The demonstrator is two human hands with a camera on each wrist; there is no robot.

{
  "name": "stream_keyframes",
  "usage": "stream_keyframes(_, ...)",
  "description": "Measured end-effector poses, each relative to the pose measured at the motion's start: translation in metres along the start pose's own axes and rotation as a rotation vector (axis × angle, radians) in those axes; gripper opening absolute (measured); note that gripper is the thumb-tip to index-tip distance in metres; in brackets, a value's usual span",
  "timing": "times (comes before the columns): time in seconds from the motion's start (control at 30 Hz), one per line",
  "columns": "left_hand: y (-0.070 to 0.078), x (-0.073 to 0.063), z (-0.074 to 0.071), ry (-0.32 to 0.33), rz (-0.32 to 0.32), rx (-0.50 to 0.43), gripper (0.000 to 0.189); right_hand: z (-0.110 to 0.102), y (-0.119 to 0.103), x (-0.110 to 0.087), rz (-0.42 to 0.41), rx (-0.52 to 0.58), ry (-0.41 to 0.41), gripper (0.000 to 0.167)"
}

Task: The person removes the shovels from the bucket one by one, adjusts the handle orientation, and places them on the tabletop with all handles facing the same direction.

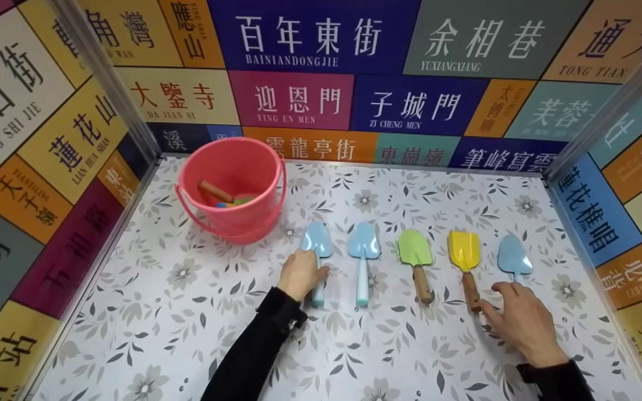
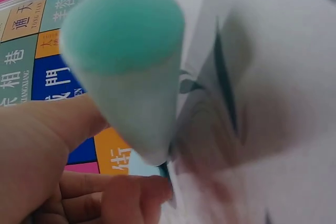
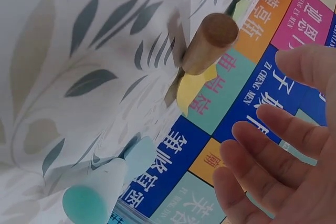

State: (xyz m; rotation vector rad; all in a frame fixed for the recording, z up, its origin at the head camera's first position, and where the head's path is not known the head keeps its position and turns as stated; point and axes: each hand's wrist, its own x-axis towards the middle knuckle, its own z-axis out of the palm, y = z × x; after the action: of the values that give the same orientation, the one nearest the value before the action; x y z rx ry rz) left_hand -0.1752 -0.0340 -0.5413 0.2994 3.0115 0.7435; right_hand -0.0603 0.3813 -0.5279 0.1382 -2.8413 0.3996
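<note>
My left hand (image 1: 301,274) is on the leftmost light blue trowel (image 1: 316,238), thumb and curled fingers at the upper handle near the blade. In the left wrist view, its pale handle (image 2: 131,82) with a teal end points at the camera. Over the rightmost blue trowel (image 1: 514,255), my right hand (image 1: 524,323) hovers with fingers loosely spread and nothing held. That trowel's teal-ended handle (image 3: 97,192) lies apart from the fingers in the right wrist view. Beside it is a yellow shovel (image 1: 464,248) with a wooden handle (image 3: 210,45).
A pink bucket (image 1: 243,223) stands at the back left, with a wooden-handled tool (image 1: 215,191) and colored pieces inside. Between the hands lie another blue trowel (image 1: 364,242) and a green one (image 1: 415,248). Sign-covered panels (image 1: 304,100) wall in the floral tabletop (image 1: 187,334).
</note>
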Motion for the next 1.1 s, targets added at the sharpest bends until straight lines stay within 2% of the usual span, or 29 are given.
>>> stream_keyframes(0.17,0.002,-0.007,-0.017,0.028,0.070,0.048,0.040,-0.001,0.005,0.004,0.027,0.024,0.006,0.035)
stream_keyframes(0.33,0.007,-0.017,-0.049,0.025,0.149,0.125,0.037,0.000,0.009,0.009,0.022,0.026,0.027,0.034)
stream_keyframes(0.53,0.009,-0.028,-0.106,0.091,0.262,0.153,0.029,0.000,0.012,0.013,0.013,0.019,0.038,0.035)
stream_keyframes(0.7,0.007,-0.023,-0.164,0.146,0.298,0.157,0.023,0.000,0.013,0.014,0.010,0.025,0.050,0.034)
stream_keyframes(0.83,-0.001,-0.009,-0.205,0.133,0.261,0.194,0.020,-0.001,0.013,0.015,0.011,0.024,0.046,0.034)
stream_keyframes(0.9,-0.007,0.000,-0.221,0.096,0.208,0.212,0.020,-0.001,0.013,0.015,0.007,0.020,0.044,0.034)
stream_keyframes(1.0,-0.018,0.015,-0.239,0.031,0.112,0.251,0.022,-0.001,0.013,0.015,0.008,0.020,0.039,0.034)
stream_keyframes(1.1,-0.030,0.031,-0.248,-0.051,0.018,0.250,0.024,0.000,0.013,0.015,0.010,0.022,0.033,0.034)
